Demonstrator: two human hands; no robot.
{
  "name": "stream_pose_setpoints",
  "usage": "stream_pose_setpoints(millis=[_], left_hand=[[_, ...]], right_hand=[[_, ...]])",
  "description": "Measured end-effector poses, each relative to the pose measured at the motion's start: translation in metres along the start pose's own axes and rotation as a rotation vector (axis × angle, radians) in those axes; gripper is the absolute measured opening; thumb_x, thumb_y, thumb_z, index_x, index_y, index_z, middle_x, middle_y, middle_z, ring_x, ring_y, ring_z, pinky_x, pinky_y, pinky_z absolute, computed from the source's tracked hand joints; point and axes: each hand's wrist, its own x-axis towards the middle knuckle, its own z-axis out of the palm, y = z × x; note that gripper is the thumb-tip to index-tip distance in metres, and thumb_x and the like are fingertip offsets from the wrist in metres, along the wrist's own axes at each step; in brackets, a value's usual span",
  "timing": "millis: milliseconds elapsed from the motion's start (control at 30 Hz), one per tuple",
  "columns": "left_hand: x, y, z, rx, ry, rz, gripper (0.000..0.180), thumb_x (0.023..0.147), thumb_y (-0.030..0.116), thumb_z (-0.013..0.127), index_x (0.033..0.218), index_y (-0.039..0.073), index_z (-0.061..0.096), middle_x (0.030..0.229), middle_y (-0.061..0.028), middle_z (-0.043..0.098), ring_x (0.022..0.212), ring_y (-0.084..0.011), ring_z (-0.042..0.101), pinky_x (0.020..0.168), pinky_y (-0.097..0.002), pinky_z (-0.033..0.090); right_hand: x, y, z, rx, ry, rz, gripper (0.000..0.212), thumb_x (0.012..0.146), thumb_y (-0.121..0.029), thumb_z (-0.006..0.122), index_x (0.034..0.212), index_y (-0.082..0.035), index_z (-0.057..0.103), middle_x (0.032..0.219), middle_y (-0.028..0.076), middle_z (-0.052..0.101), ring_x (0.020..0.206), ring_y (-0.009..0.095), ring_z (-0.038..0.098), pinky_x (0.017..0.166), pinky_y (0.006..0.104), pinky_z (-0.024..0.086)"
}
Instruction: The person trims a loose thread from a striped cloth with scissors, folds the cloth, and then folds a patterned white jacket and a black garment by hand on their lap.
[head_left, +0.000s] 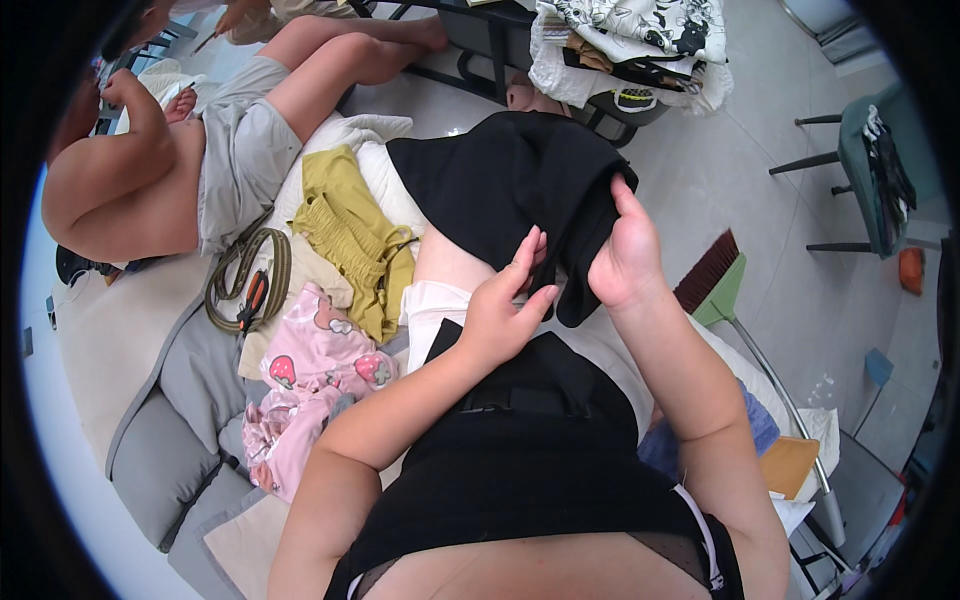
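A black garment (490, 175) lies over my lap and knees; its folds hide its exact kind. At its right edge my right hand (628, 250) is closed, the thumb on top and the other fingers hidden in or behind the cloth. My left hand (512, 308) rests beside the near edge of the garment, its fingers stretched out, with thumb and fingers apart. Left of my lap lie a yellow-green gathered garment (345, 235) and a pink garment (310, 355) with strawberry prints.
Another person in light shorts (245, 145) sits at the left on the grey sofa (165, 440). A coiled olive belt (228, 290) lies near orange-handled pliers or cutters (256, 300). A broom (715, 285) leans at my right. Folded clothes (640, 45) are piled ahead; a green chair (870, 170) stands far right.
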Motion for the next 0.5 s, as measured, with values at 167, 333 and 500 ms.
stream_pose_setpoints(millis=[167, 333, 500], left_hand=[[-0.001, 0.005, 0.000, -0.215, 0.011, -0.410, 0.048, 0.093, 0.002, 0.054, 0.140, 0.004, 0.046, 0.092, -0.0003, 0.060, 0.073, -0.0050, 0.048, 0.069, -0.0189, 0.042], [-0.006, 0.002, 0.005, -0.362, 0.032, -0.462, 0.048, 0.093, 0.004, 0.056, 0.140, 0.006, 0.046, 0.088, 0.0028, 0.057, 0.071, -0.0046, 0.047, 0.068, -0.0183, 0.042], [-0.005, 0.005, 0.009, -0.154, -0.112, -0.329, 0.077, 0.082, 0.017, 0.074, 0.145, 0.001, 0.034, 0.101, -0.0115, 0.062, 0.086, -0.0140, 0.058, 0.077, -0.0261, 0.049]], right_hand=[[0.002, 0.007, 0.000, -0.018, 0.031, -0.096, 0.039, 0.102, -0.030, 0.043, 0.126, 0.000, 0.050, 0.126, 0.010, 0.057, 0.114, 0.026, 0.055, 0.101, 0.0394, 0.043], [0.003, 0.016, 0.002, -0.075, 0.081, -0.144, 0.045, 0.102, -0.033, 0.039, 0.130, 0.001, 0.050, 0.132, 0.012, 0.055, 0.121, 0.027, 0.052, 0.107, 0.0399, 0.038], [0.009, 0.024, -0.002, -0.060, 0.139, -0.238, 0.042, 0.102, -0.030, 0.041, 0.129, 0.000, 0.051, 0.131, 0.011, 0.056, 0.120, 0.027, 0.052, 0.107, 0.0387, 0.038]])
